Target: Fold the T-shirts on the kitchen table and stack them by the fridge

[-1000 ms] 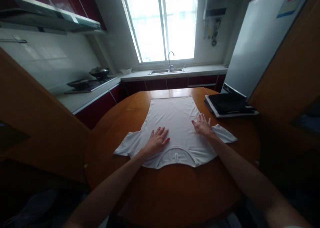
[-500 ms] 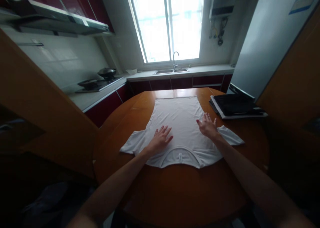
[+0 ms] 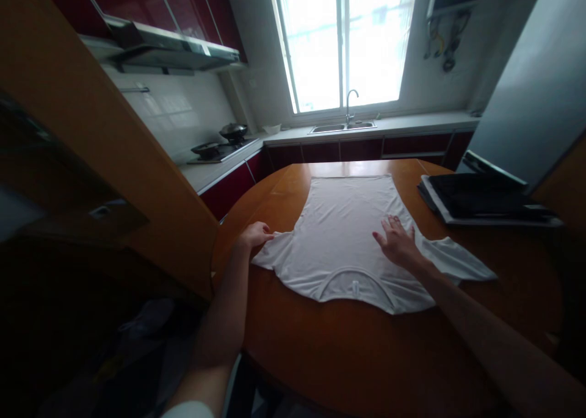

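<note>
The left hand (image 3: 254,234), arm reaching outward, has its fingers curled shut on the sleeve tip of the white shirt (image 3: 348,223), spread flat on the table (image 3: 366,345). The right hand (image 3: 397,242) rests palm-down on the shirt, fingers spread open.

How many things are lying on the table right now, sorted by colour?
White: 1, the T-shirt, spread flat, left hand curled on its sleeve, right hand flat on it.
Dark: 1, the folded stack at the right of the table; a pale layer shows under it, counted with it.
Total: 2
</note>
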Motion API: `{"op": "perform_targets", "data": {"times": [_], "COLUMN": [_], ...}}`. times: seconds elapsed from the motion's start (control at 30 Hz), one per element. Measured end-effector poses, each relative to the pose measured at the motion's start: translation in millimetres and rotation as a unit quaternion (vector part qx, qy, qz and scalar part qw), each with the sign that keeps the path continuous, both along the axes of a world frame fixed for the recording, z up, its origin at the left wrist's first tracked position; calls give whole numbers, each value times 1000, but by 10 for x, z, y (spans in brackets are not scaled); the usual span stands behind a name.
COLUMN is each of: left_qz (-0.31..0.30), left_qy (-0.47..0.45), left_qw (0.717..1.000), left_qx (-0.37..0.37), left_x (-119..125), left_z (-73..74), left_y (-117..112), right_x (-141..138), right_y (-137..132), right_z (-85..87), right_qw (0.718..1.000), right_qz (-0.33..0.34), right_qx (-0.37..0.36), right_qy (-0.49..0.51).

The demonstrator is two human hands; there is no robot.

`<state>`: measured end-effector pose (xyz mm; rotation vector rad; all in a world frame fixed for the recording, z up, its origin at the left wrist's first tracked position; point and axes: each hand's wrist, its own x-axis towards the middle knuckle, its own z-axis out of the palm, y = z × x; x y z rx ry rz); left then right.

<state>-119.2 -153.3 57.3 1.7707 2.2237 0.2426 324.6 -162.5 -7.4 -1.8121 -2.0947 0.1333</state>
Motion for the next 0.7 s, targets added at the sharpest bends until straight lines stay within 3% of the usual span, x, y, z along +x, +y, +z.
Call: {"op": "perform_targets", "data": {"times": [0.33,0.7], "left_qz": [39,-18], "left_qy": [-3,-26], "left_qw": [994,994], "left_qx": [-99,-101], "left_x": [-30,17], "left_z": [-105,-51], "left_y": [31,-62], "right_x": [-29,-21], "right_y": [-45,-46], "right_z": [1,7], "right_qw": [1000,999], "right_qz": [3,7], "right_qx": [16,11], "right_qy": [15,43]}}
